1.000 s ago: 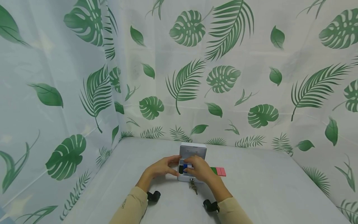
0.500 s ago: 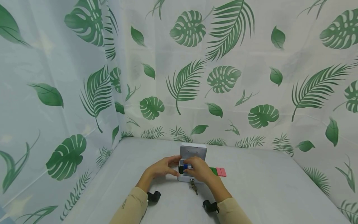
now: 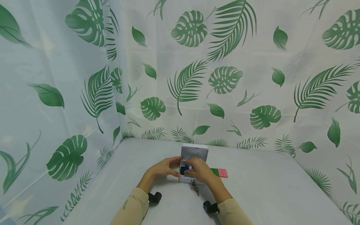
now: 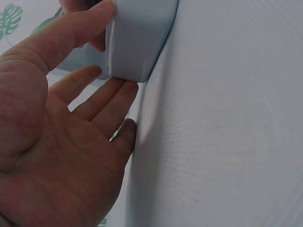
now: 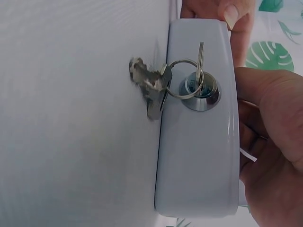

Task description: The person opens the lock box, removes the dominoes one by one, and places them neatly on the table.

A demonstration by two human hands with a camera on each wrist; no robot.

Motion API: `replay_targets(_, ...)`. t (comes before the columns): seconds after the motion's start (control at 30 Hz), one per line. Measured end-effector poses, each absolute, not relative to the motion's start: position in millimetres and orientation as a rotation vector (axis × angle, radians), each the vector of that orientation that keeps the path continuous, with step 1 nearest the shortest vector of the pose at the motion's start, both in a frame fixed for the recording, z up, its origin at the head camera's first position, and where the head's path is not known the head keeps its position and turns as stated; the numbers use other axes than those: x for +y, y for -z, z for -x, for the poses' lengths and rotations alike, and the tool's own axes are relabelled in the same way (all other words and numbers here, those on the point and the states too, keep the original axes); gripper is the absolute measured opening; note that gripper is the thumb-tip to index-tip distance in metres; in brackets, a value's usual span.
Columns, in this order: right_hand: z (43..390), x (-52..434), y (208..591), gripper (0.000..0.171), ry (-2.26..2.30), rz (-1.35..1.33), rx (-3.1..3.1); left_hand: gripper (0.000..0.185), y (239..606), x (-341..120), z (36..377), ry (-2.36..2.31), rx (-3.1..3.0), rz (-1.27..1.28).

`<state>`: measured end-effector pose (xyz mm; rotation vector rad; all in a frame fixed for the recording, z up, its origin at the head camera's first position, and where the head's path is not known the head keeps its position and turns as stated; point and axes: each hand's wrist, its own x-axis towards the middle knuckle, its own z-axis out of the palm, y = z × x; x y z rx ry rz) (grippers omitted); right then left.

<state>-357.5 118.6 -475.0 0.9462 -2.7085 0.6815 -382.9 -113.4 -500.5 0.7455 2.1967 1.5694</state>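
Note:
A small grey-white metal cash box (image 3: 185, 179) stands on the table with its lid (image 3: 194, 152) raised. Its front lock (image 5: 201, 90) has a key in it, and a ring with more keys (image 3: 194, 186) hangs down. My left hand (image 3: 161, 168) grips the box's left end, thumb at the front corner and fingers farther back. Inside lie a black piece (image 3: 182, 170) and, beside it, a blue block (image 3: 187, 167). My right hand (image 3: 201, 169) reaches into the box, thumb and forefinger pinching the blue block. The right part of the interior is hidden behind this hand.
Right of the box, green pieces (image 3: 215, 172) and pink pieces (image 3: 223, 172) lie in a row on the white table (image 3: 267, 187), partly behind the right hand. A leaf-patterned curtain (image 3: 230, 125) closes off the back and sides.

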Motion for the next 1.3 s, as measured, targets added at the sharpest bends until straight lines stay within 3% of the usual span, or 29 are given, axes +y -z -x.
replay_targets(1.3,358.5,120.7,484.0,0.020,-0.659,-0.885,-2.792,0.089,497.4,-112.8,378.6,-1.592,2.170,-0.727)
